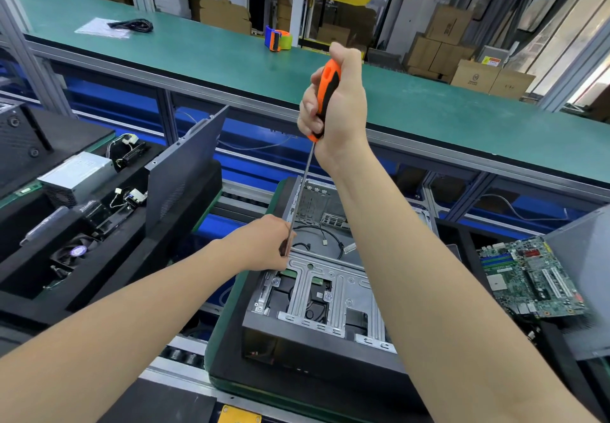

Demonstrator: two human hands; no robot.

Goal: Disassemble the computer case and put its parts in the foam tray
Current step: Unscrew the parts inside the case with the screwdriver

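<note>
An open black computer case (317, 353) lies on a green pallet in front of me, its silver drive cage (317, 277) and loose cables exposed. My right hand (336, 109) grips the orange-and-black handle of a long screwdriver (325, 92), held nearly upright above the case. The thin shaft (302, 191) runs down to the case's left rim. There my left hand (264, 244) pinches the lower end of the shaft. A black foam tray (109, 267) at the left holds a silver power supply (74, 175), a fan (77, 251) and small cabled parts.
A dark side panel (185, 162) stands on edge in the foam tray. A green motherboard (531, 277) lies at the right beside a grey panel (581, 257). Beyond runs a green workbench (231, 56) with a tape dispenser (279, 39) and a black cable (132, 24).
</note>
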